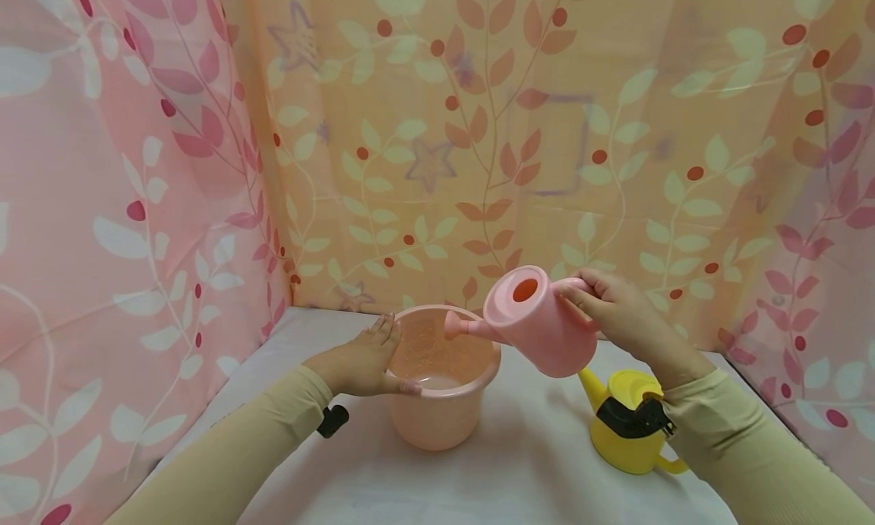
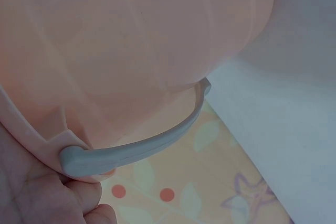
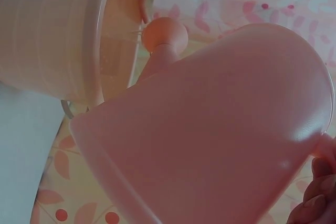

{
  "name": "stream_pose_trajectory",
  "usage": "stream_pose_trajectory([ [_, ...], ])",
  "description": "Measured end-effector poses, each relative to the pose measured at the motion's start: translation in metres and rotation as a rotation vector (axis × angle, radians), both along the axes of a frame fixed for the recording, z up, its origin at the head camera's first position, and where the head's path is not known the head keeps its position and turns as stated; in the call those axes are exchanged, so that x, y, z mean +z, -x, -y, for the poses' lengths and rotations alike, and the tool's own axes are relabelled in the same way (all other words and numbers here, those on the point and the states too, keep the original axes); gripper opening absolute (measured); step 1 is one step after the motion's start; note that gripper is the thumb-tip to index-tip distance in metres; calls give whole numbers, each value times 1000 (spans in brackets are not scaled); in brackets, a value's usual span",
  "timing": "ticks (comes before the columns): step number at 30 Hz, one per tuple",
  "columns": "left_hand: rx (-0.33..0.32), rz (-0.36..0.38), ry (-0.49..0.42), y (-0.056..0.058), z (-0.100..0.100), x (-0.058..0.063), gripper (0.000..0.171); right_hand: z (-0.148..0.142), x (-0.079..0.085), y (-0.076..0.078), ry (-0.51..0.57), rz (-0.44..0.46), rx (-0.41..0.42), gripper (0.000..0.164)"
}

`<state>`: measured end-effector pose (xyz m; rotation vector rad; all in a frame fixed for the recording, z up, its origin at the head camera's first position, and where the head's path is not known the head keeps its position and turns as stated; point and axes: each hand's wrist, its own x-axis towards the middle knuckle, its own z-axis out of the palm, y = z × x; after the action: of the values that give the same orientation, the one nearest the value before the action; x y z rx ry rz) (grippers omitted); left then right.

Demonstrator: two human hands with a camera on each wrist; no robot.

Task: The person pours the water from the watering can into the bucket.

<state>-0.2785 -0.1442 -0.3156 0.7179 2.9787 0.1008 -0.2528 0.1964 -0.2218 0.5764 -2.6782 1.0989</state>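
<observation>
A pale pink bucket (image 1: 437,422) stands upright on the table. My left hand (image 1: 362,358) rests against its left rim, fingers extended and thumb lying along the near edge. The bucket's grey handle (image 2: 142,148) hangs beside those fingers in the left wrist view. My right hand (image 1: 618,312) grips the handle of a pink watering can (image 1: 547,331), held in the air and tipped leftward. Its round sprinkler head (image 3: 165,38) is over the bucket's opening, with fine streaks leaving it. Something shiny, perhaps water, glints at the bucket's bottom.
A yellow watering can (image 1: 625,441) stands on the white table (image 1: 519,472) below my right wrist, partly hidden by a black wrist mount (image 1: 636,419). Leaf-patterned curtains (image 1: 492,130) enclose the back and both sides.
</observation>
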Motion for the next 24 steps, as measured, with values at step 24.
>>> stream_pose_trajectory([
  [24, -25, -12, -11, 2, 2, -3, 120, -1, -2, 2, 0, -2, 12, 34],
])
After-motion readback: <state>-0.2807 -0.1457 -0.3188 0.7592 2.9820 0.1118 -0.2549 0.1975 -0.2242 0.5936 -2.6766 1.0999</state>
